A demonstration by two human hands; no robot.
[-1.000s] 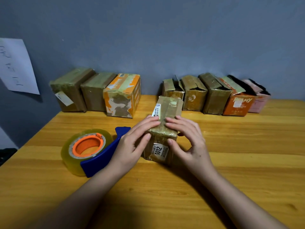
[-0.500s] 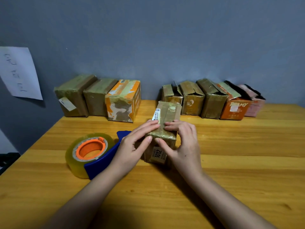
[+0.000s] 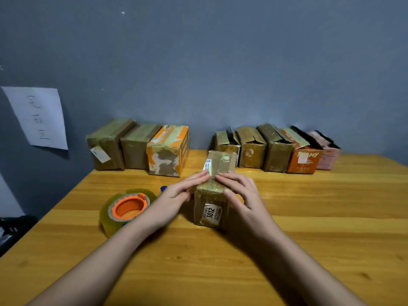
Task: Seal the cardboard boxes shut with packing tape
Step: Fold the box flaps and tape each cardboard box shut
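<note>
A taped cardboard box (image 3: 213, 191) is pressed between two hands on a wooden table (image 3: 320, 228).

In the head view, the box stands near the table's middle, a label reading 3012 on its near face. The left hand (image 3: 176, 195) is laid against its left side and the right hand (image 3: 240, 193) against its right, fingers nearly straight and resting flat on the taped top, fingertips almost meeting. A tape roll (image 3: 125, 209) in a blue dispenser is seen just left of the left wrist. Three closed boxes (image 3: 136, 146) are lined up along the wall at back left; five boxes with raised flaps (image 3: 276, 149) are lined up at back right. A paper sheet (image 3: 38, 117) is fixed to the wall.
</note>
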